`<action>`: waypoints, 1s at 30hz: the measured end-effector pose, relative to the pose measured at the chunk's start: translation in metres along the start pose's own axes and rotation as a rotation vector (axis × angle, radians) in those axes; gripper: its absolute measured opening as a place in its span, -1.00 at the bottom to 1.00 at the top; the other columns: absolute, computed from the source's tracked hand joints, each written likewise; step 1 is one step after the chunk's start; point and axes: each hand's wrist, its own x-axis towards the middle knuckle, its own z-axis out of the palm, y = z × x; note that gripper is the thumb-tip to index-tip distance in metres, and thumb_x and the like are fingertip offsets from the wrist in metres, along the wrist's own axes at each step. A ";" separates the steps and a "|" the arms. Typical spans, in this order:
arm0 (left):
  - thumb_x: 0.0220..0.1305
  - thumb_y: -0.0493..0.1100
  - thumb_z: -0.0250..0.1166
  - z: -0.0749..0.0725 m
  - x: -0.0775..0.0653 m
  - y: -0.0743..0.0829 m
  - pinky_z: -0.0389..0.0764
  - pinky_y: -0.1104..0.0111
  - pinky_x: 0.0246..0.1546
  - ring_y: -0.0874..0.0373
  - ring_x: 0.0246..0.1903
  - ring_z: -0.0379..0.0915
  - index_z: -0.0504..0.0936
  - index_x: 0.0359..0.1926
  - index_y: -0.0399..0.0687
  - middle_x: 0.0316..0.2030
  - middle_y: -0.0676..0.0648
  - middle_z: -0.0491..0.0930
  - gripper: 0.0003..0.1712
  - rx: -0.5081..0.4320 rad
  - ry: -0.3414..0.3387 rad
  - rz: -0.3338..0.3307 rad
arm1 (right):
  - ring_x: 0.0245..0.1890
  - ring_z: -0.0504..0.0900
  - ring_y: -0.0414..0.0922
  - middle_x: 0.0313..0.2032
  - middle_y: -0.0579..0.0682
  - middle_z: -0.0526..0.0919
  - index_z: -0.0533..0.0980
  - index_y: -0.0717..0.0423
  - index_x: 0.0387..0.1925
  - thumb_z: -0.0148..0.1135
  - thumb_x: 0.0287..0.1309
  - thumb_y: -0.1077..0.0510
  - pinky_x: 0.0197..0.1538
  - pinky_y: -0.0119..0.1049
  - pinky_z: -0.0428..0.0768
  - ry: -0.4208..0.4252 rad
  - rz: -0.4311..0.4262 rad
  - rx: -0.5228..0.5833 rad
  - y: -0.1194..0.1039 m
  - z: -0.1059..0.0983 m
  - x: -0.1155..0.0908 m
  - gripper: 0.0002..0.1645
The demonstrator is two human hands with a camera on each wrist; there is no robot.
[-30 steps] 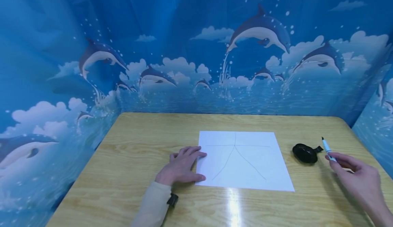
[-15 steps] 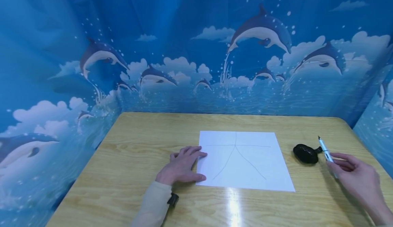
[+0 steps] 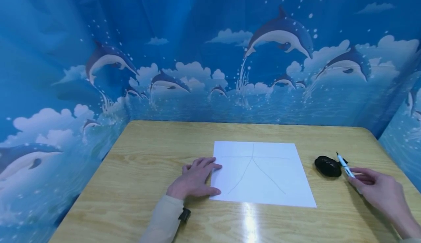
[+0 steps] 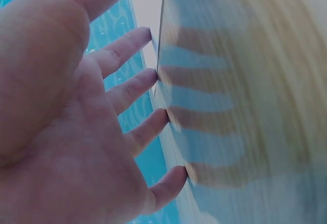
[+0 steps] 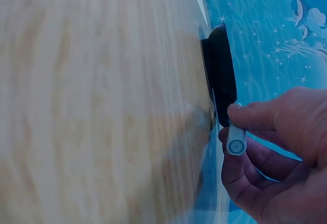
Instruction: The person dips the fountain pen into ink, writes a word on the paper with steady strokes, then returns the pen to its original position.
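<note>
A white sheet of paper (image 3: 263,181) lies on the table, with thin lines on it: one across, a short upright one, and two slanting down from where they meet. My left hand (image 3: 195,179) rests at the paper's left edge, fingers spread; in the left wrist view that hand (image 4: 76,127) has its fingertips on the tabletop and paper edge. Between thumb and fingers my right hand (image 3: 378,186) pinches a light blue and white pen (image 3: 346,167), its dark tip uncovered and pointing away. The pen's blunt end (image 5: 236,146) faces the right wrist camera.
A glossy black rounded object (image 3: 327,166) with a small tab sits between the paper and my right hand. The wooden table (image 3: 148,155) reflects light near its front. Behind and beside it hangs a blue dolphin-print curtain (image 3: 197,34).
My right hand has moved a little to the left and nearer with the pen, whose tip now stands beside the black object. The left hand stays in place on the paper.
</note>
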 end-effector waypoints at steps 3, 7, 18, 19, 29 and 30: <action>0.19 0.32 0.41 0.000 0.000 0.000 0.13 -0.40 0.38 -0.19 0.58 -0.05 0.37 0.47 0.33 0.61 0.01 0.09 -0.14 0.000 -0.004 0.007 | -0.55 0.60 -0.38 -0.19 0.31 0.79 0.60 0.33 0.09 0.40 0.26 0.06 -0.37 -0.25 0.46 0.000 -0.034 -0.022 0.002 0.002 0.001 -0.50; 0.20 0.31 0.41 0.001 0.000 0.000 0.14 -0.39 0.38 -0.19 0.58 -0.05 0.36 0.47 0.33 0.61 0.00 0.08 -0.14 0.005 -0.004 0.013 | -0.56 0.57 -0.45 -0.18 0.32 0.78 0.60 0.34 0.07 0.39 0.27 0.05 -0.30 -0.11 0.45 0.002 -0.071 -0.033 0.004 0.002 0.002 -0.50; 0.21 0.30 0.42 0.002 0.000 -0.001 0.13 -0.38 0.40 -0.18 0.59 -0.05 0.33 0.50 0.29 0.61 0.00 0.08 -0.11 0.014 0.010 0.017 | -0.52 0.67 -0.14 -0.31 0.32 0.77 0.58 0.42 0.01 0.43 0.21 0.13 -0.37 -0.16 0.45 -0.012 -0.051 -0.033 0.000 0.002 0.003 -0.52; 0.21 0.29 0.42 0.002 0.000 -0.001 0.12 -0.38 0.40 -0.18 0.59 -0.05 0.33 0.50 0.29 0.61 0.00 0.08 -0.12 0.013 0.008 0.015 | -0.51 0.68 -0.12 -0.31 0.33 0.77 0.58 0.43 0.02 0.42 0.22 0.10 -0.38 -0.17 0.46 -0.012 -0.050 -0.033 0.001 0.001 0.003 -0.50; 0.27 0.32 0.35 -0.005 -0.002 -0.006 0.04 -0.46 0.41 -0.21 0.56 0.03 0.34 0.50 0.26 0.60 -0.02 0.13 -0.16 -0.024 0.049 0.035 | -0.45 0.65 -0.22 -0.05 0.41 0.72 0.56 0.35 0.13 0.15 0.42 -0.18 -0.36 -0.21 0.48 0.061 -0.027 -0.004 -0.012 -0.009 -0.002 -0.35; 0.28 0.30 0.35 -0.005 -0.003 -0.007 0.06 -0.45 0.41 -0.20 0.56 0.05 0.35 0.49 0.25 0.59 -0.02 0.15 -0.17 -0.015 0.068 0.040 | -0.43 0.67 -0.17 -0.05 0.40 0.72 0.57 0.32 0.13 0.16 0.42 -0.18 -0.37 -0.26 0.50 0.071 -0.045 0.007 -0.017 -0.009 -0.003 -0.36</action>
